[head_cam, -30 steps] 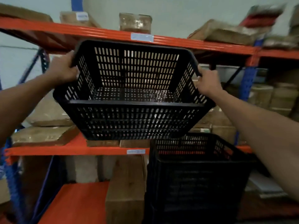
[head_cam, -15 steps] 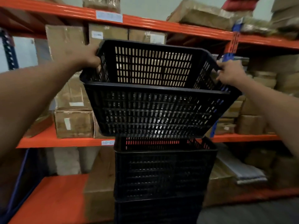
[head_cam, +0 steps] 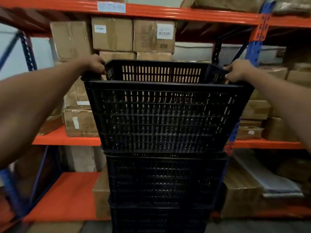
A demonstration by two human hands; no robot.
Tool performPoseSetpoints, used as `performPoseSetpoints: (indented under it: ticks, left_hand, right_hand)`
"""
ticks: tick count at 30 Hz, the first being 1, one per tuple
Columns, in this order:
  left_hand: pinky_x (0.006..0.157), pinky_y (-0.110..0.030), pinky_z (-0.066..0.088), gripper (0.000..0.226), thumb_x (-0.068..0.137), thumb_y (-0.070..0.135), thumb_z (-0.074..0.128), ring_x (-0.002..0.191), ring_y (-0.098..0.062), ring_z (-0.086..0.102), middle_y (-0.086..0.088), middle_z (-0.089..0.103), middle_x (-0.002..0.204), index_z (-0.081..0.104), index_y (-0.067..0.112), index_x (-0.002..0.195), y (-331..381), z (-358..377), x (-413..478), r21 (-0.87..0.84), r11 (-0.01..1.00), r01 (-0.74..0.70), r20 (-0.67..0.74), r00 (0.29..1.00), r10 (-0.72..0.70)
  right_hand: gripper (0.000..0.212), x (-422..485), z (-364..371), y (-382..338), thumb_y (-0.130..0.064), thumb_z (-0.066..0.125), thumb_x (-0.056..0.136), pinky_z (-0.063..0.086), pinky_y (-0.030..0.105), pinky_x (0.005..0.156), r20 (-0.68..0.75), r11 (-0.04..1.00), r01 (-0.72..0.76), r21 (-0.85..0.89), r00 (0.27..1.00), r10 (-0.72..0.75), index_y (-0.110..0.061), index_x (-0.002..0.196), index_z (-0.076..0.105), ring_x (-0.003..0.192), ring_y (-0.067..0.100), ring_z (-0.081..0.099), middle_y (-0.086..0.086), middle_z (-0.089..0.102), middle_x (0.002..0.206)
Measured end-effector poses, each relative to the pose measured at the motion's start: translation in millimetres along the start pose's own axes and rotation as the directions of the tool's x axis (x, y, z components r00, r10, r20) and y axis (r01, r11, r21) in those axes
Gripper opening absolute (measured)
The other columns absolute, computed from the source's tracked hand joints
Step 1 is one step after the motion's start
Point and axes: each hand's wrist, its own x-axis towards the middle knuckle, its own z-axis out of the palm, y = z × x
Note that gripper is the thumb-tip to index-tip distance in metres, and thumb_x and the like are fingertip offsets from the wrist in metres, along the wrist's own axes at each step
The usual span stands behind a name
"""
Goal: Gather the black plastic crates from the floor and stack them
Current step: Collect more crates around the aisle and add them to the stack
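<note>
The black crate [head_cam: 161,115] you are carrying sits at the top of the stack [head_cam: 164,182], its base meeting the rim of the crate beneath it along the near edge; whether the far edge has dropped in as well you cannot tell from here, since the crate's own wall hides it. Your left hand [head_cam: 94,65] is clenched over the crate's left rim near its far corner, and your right hand [head_cam: 235,71] grips the right rim at the matching spot, fingers curled over the edge. So the step in hand looks like the placing of this crate, close to finished but not let go. The stack below shows at least two more crates, standing on the floor just in front of the orange-and-blue shelving [head_cam: 185,13], with cardboard boxes [head_cam: 112,33] on the shelf behind and another box [head_cam: 101,194] touching or just beside the stack's lower left side. Before you open your hands, press down lightly and feel whether all four corners seat evenly, because the top crate's rim flares wider than the one under it and a skewed base could rock. If it holds level, release both sides together and draw your arms back without dragging the rim. Then look to the floor for any crates left; none show in this view.
</note>
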Motion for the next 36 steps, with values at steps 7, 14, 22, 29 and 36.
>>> performPoseSetpoints:
  ticks: [7,14,22,29,36]
  left_hand:
    - [0.097,-0.035,0.04,0.046,0.09,0.008,0.06,0.128,-0.036,0.049,-0.021,0.051,0.14,0.055,0.001,0.135,-8.6,15.2,26.2,0.068,0.997,0.048,0.093,0.994,-0.054]
    - [0.11,-0.045,0.04,0.042,0.094,0.003,0.049,0.127,-0.037,0.051,-0.023,0.051,0.141,0.053,-0.005,0.135,-12.9,24.8,43.5,0.111,0.993,0.037,0.166,0.985,-0.055]
    - [0.102,-0.044,0.043,0.041,0.093,0.005,0.05,0.112,-0.03,0.056,-0.025,0.053,0.138,0.053,-0.006,0.132,-13.1,27.6,57.0,0.134,0.99,0.04,0.21,0.975,-0.068]
    - [0.106,-0.045,0.041,0.041,0.093,0.004,0.048,0.114,-0.029,0.056,-0.027,0.053,0.137,0.053,-0.01,0.131,-7.8,30.5,65.4,0.148,0.989,0.017,0.226,0.973,-0.05]
    - [0.106,-0.043,0.042,0.043,0.093,0.004,0.049,0.126,-0.037,0.053,-0.025,0.053,0.138,0.051,-0.009,0.134,0.2,34.2,60.6,0.147,0.989,0.004,0.207,0.978,-0.035]
  right_hand:
    - [0.043,17.0,26.5,-9.0,-0.02,0.06,0.091,0.047,0.039,0.1,0.094,1.0,0.019,0.008,0.995,-0.02,-0.014,0.134,0.06,0.123,0.037,0.056,0.016,0.058,0.135]
    - [0.048,38.3,40.7,-4.6,-0.015,0.067,0.089,0.044,0.04,0.1,0.186,0.998,-0.014,0.069,0.982,0.001,-0.009,0.136,0.058,0.123,0.036,0.055,0.016,0.057,0.138]
    - [0.048,44.5,45.4,3.9,-0.02,0.064,0.091,0.039,0.042,0.108,0.178,0.996,-0.037,0.078,0.984,0.022,-0.016,0.138,0.056,0.131,0.036,0.049,0.014,0.053,0.143]
    - [0.054,45.4,46.1,4.6,-0.024,0.071,0.084,0.04,0.041,0.107,0.207,0.991,-0.089,0.098,0.976,0.067,-0.018,0.136,0.058,0.13,0.034,0.051,0.012,0.055,0.141]
    - [0.057,46.8,51.7,16.0,-0.031,0.073,0.082,0.042,0.043,0.106,0.249,0.985,-0.135,0.108,0.963,0.104,-0.023,0.137,0.058,0.127,0.035,0.052,0.012,0.054,0.141]
